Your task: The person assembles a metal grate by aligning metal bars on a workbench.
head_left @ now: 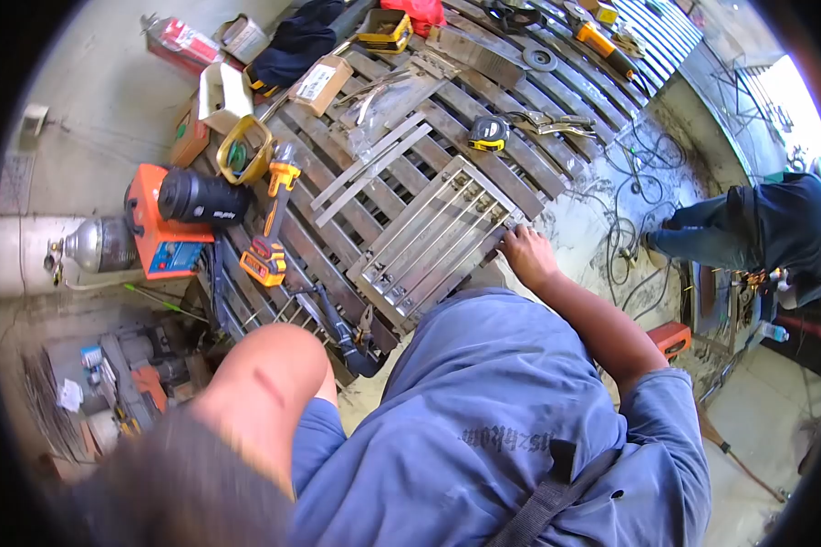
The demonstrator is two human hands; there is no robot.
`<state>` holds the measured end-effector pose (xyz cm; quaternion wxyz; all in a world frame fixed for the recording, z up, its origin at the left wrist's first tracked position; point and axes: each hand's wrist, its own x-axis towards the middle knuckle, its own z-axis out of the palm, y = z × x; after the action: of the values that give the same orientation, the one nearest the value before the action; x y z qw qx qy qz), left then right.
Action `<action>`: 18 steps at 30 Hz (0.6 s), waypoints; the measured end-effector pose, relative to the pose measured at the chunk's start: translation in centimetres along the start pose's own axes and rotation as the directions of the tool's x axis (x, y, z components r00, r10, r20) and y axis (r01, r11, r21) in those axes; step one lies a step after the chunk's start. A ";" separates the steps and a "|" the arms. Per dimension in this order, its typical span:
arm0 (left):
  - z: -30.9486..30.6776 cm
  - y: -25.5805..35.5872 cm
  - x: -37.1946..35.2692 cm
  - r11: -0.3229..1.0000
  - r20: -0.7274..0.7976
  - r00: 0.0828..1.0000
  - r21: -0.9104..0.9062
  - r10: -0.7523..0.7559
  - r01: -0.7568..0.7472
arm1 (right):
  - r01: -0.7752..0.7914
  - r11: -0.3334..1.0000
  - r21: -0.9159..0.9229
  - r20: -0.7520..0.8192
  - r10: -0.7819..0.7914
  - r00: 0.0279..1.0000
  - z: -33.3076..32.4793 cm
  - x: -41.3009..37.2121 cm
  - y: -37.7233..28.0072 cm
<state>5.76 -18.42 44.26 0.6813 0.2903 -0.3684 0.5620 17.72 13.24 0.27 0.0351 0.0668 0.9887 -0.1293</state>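
Observation:
My right hand is at the right edge of a flat rectangular metal frame with parallel bars, its fingers curled over the rim near the corner. The frame lies on the slatted metal table, close to my body. Two flat metal strips lie just beyond the frame's left side. A tape measure sits past the far corner. At lower left a bent bare limb, seemingly my left arm, rises close to the camera and blurs. My left hand cannot be made out.
On the left are an orange cordless grinder, a black canister, an orange machine and a welding torch. Locking pliers and an orange power tool lie farther off. Another person works at right; cables cross the floor.

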 end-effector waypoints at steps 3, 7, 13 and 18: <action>1.5 -10.4 2.8 0.945 0.055 0.994 0.310 0.095 -0.108 | -0.086 0.994 0.062 -0.036 0.088 0.995 0.5 1.2 -0.5; 2.7 -15.0 3.9 0.740 -0.055 0.984 0.666 0.170 -0.091 | -0.188 0.971 0.149 -0.054 0.198 0.979 0.9 1.6 -1.3; 2.3 -12.8 1.7 -0.116 0.266 0.957 0.960 0.118 -0.253 | -0.141 0.970 0.198 -0.032 0.151 0.988 1.9 0.8 -0.5; -1.3 -7.8 -3.3 -0.974 0.487 0.872 -0.217 -0.045 0.071 | -0.263 0.947 0.186 0.095 0.249 0.964 -1.1 0.6 -2.2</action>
<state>13.31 -20.76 40.89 0.4963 -0.5246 -0.5135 -0.4635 16.73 11.47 1.80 0.0794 0.1931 0.9521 -0.2233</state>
